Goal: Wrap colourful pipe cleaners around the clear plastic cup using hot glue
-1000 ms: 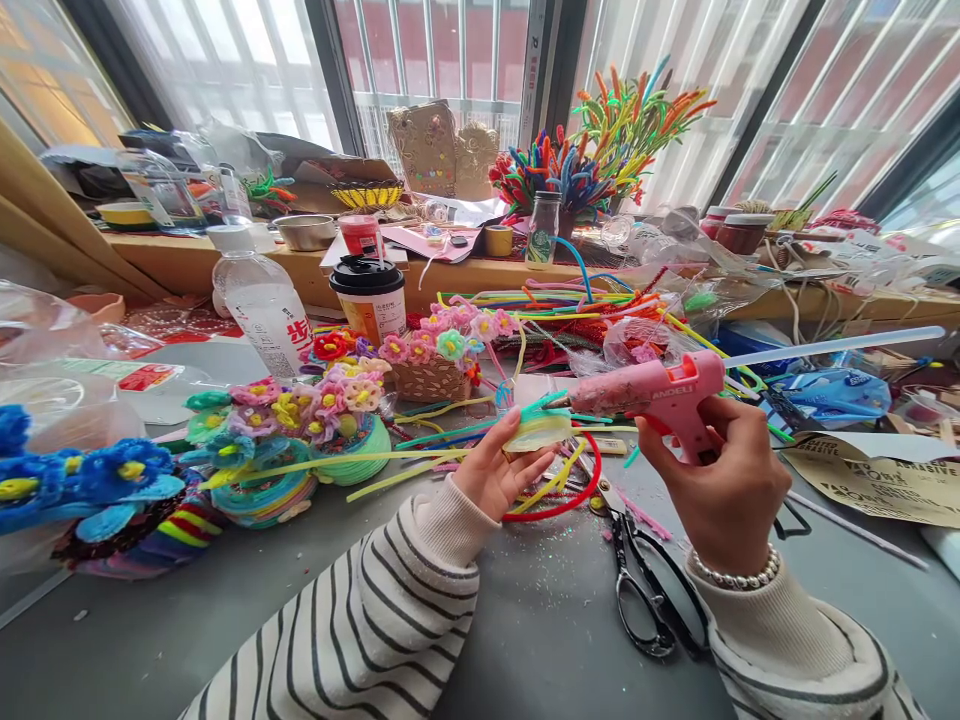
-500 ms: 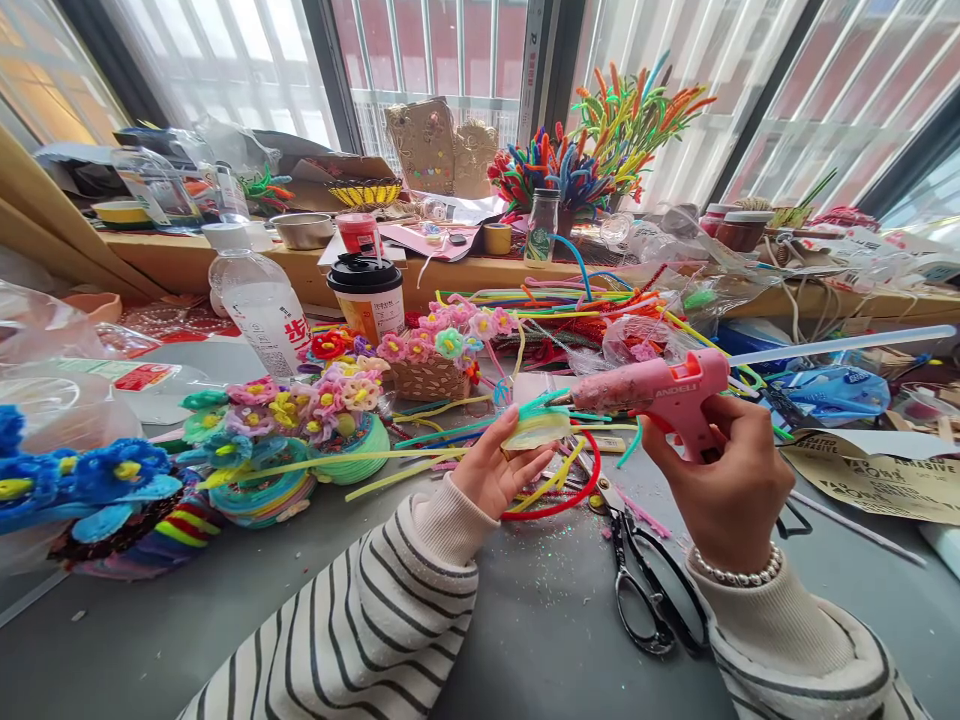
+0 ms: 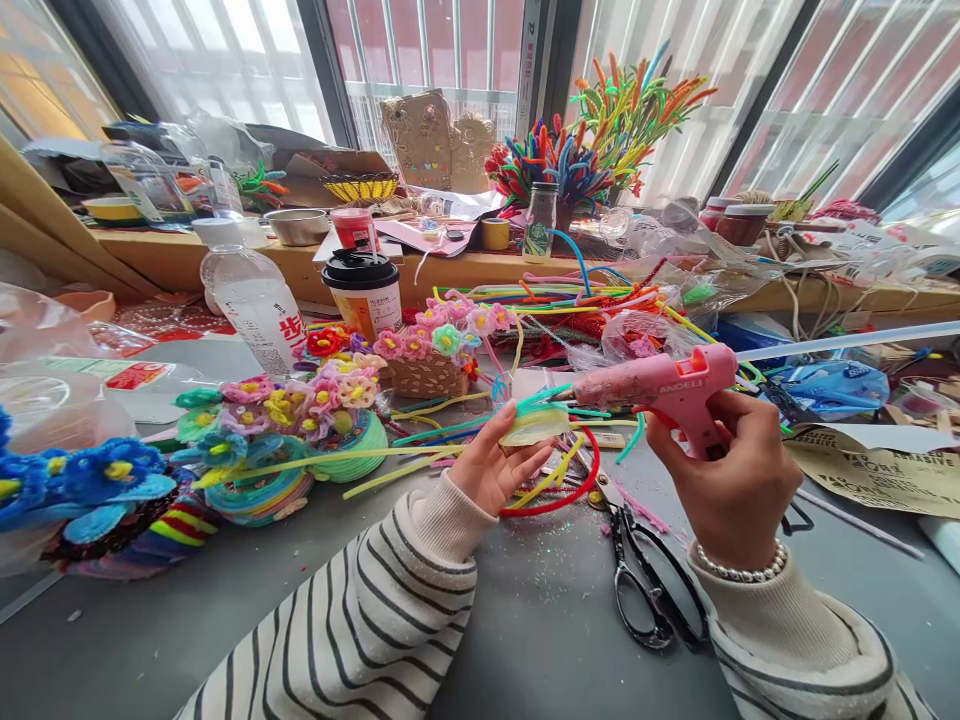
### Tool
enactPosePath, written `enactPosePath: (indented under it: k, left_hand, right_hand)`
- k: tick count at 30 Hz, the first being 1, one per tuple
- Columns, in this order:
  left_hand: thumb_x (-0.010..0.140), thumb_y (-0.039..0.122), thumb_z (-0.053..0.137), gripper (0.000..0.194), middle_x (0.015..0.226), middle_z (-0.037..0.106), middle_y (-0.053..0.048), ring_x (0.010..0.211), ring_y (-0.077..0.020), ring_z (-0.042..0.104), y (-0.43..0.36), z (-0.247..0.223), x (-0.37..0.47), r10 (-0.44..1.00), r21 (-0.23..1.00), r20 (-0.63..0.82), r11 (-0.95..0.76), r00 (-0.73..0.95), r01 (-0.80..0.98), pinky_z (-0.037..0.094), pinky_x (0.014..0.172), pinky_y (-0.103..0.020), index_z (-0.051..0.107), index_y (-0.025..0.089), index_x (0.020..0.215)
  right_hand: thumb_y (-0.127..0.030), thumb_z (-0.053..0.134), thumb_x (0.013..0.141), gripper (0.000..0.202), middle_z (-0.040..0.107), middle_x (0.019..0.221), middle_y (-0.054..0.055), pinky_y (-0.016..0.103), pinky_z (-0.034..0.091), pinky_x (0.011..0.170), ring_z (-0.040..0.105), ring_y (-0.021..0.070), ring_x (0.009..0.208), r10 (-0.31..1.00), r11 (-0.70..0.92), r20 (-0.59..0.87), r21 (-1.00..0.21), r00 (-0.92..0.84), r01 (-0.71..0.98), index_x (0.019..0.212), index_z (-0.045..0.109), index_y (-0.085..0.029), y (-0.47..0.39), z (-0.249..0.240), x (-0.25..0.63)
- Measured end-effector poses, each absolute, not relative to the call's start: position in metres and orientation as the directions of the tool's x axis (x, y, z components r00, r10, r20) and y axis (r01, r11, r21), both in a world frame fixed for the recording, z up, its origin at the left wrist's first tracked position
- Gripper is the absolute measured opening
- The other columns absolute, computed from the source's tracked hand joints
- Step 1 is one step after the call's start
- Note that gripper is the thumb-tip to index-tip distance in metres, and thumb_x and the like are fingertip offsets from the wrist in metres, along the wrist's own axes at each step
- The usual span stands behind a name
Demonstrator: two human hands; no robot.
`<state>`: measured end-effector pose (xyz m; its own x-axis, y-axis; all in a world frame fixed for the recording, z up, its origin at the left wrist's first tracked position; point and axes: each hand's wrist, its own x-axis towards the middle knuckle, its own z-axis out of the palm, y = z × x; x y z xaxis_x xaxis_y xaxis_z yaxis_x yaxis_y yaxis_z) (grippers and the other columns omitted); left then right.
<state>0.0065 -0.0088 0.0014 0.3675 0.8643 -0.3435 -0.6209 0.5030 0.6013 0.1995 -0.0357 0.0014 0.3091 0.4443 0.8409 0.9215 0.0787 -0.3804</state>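
The left hand point(image 3: 495, 465) is holding a pale yellow piece point(image 3: 534, 430) topped with teal strands point(image 3: 541, 398), its thumb pressing the near edge while the other fingers are curving loosely underneath, half open. The right hand point(image 3: 735, 475) is closing around the handle of a pink glue gun point(image 3: 667, 388), gripping it firmly. The gun's nozzle is pointing toward the left hand and reaching the teal strands; whether it is actually touching them is too small to tell. A translucent glue stick point(image 3: 847, 340) is jutting from the gun's back, above and to the right of the right hand.

Between the hands, a red stem point(image 3: 595, 470) is curving just beyond the left fingertips, and black-handled scissors point(image 3: 649, 575) are lying on the grey counter point(image 3: 540, 640), nearer the person than the right hand. To the right of that hand, a printed tan sheet point(image 3: 874, 480) is resting. Left of the left hand, flower-topped pieces point(image 3: 300, 400) are standing in a row. Beyond the left hand, a woven basket point(image 3: 424, 378) is holding pink flowers point(image 3: 427, 335), with a lidded cup point(image 3: 365, 305) standing just behind.
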Motion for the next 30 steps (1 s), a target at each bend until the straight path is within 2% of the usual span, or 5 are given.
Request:
enactPosePath:
  k: [7, 14, 21, 30]
  left_hand:
    - [0.079, 0.029, 0.055, 0.033, 0.099, 0.067, -0.012, 0.09, -0.0197, 0.064, -0.0092, 0.0024, 0.0067, 0.871, 0.609, -0.329, 0.491, 0.365, -0.623, 0.045, 0.092, -0.031, 0.059, 0.011, 0.107]
    - [0.082, 0.028, 0.051, 0.039, 0.095, 0.067, -0.012, 0.086, -0.0187, 0.065, -0.0091, 0.0034, 0.0075, 0.867, 0.601, -0.354, 0.498, 0.35, -0.626, 0.049, 0.083, -0.027, 0.052, 0.01, 0.116]
    - [0.081, 0.031, 0.053, 0.056, 0.098, 0.066, -0.013, 0.085, -0.0182, 0.065, -0.0087, 0.0034, 0.0069, 0.862, 0.598, -0.343, 0.507, 0.374, -0.621, 0.045, 0.089, -0.029, 0.038, 0.009, 0.13]
    - [0.082, 0.031, 0.052, 0.055, 0.096, 0.067, -0.012, 0.085, -0.019, 0.065, -0.008, 0.0025, 0.0067, 0.861, 0.597, -0.341, 0.508, 0.376, -0.621, 0.043, 0.091, -0.031, 0.038, 0.01, 0.13]
  right_hand:
    - [-0.048, 0.063, 0.065, 0.039, 0.065, 0.078, 0.006, 0.03, 0.047, 0.052, 0.06, 0.018, 0.056, 0.463, 0.06, 0.823, -0.399, 0.328, 0.915, 0.089, 0.052, -0.019, -0.0351, 0.0019, 0.2014]
    - [-0.045, 0.064, 0.066, 0.038, 0.065, 0.075, 0.005, 0.027, 0.046, 0.05, 0.059, 0.016, 0.053, 0.432, 0.071, 0.858, -0.34, 0.279, 0.938, 0.089, 0.053, -0.018, -0.0341, 0.0008, 0.2033]
    - [-0.041, 0.067, 0.065, 0.037, 0.066, 0.073, 0.005, 0.025, 0.045, 0.047, 0.059, 0.0148, 0.05, 0.387, 0.088, 0.891, -0.29, 0.236, 0.953, 0.089, 0.054, -0.015, -0.0333, 0.0012, 0.2043]
    - [-0.041, 0.066, 0.066, 0.037, 0.065, 0.071, 0.004, 0.024, 0.046, 0.047, 0.059, 0.0146, 0.049, 0.386, 0.079, 0.893, -0.283, 0.233, 0.956, 0.089, 0.053, -0.016, -0.035, -0.0012, 0.2058]
